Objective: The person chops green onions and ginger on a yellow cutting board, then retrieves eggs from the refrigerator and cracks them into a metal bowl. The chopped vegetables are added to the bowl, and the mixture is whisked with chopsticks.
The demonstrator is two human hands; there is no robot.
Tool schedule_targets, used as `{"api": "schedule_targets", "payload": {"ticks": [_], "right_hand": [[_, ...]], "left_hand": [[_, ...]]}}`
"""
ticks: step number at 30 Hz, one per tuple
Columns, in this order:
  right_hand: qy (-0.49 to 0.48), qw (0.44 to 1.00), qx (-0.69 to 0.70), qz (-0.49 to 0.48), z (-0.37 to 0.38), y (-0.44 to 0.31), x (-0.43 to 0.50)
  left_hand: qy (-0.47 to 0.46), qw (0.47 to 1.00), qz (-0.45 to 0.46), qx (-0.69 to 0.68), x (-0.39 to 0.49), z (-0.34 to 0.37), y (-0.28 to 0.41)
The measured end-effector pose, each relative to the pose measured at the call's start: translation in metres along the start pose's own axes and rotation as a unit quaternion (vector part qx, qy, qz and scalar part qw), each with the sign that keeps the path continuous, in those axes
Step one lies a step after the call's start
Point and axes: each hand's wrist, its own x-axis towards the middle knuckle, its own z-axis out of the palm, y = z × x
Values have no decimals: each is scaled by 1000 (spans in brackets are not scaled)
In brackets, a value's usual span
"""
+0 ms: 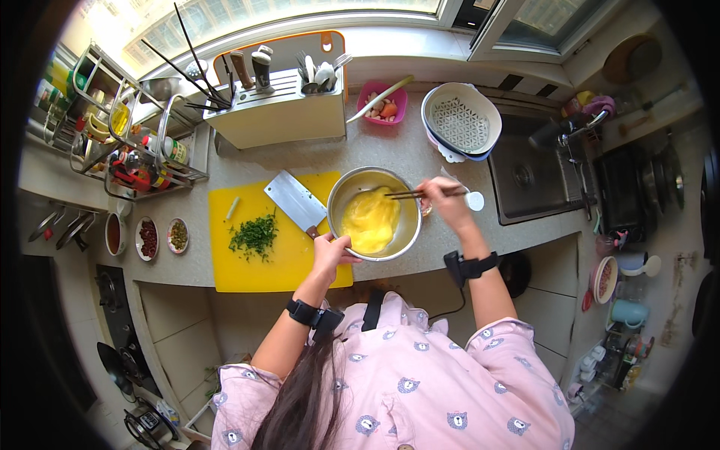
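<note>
My left hand (332, 254) grips the near left rim of a stainless steel bowl (413, 230). Yellow beaten egg (371, 222) covers much of the bowl's bottom. Dark chopsticks (402, 195) are in my right hand (447, 202), their tips over the egg at the bowl's upper right. Under the bowl's left side lies a yellow cutting board (281, 275). A cleaver (295, 199) rests on the board, its wooden handle pointing at my left hand. Chopped green herbs (254, 236) are heaped left of the cleaver, below a short scallion piece (233, 207).
Small dishes of chopped ingredients (147, 239) (178, 236) and a cup of brown liquid (114, 235) stand at left. Behind are a knife and cutlery holder (281, 121), a pink bowl of garlic (382, 107) and stacked colanders (461, 121). A sink (534, 174) lies right, a spice rack (163, 129) left.
</note>
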Motion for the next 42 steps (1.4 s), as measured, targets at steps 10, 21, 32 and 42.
{"api": "schedule_targets", "payload": {"ticks": [10, 21, 32, 42], "right_hand": [[-146, 984, -59, -81, 1, 1, -5], [-141, 982, -17, 122, 1, 0, -20], [39, 999, -15, 33, 3, -2, -23], [-138, 987, -51, -69, 11, 1, -24]], "left_hand": [[-20, 1000, 22, 9, -4, -3, -4], [14, 1000, 0, 0, -5, -9, -12], [17, 1000, 4, 13, -13, -9, -16], [28, 1000, 0, 0, -12, -5, -21]]}}
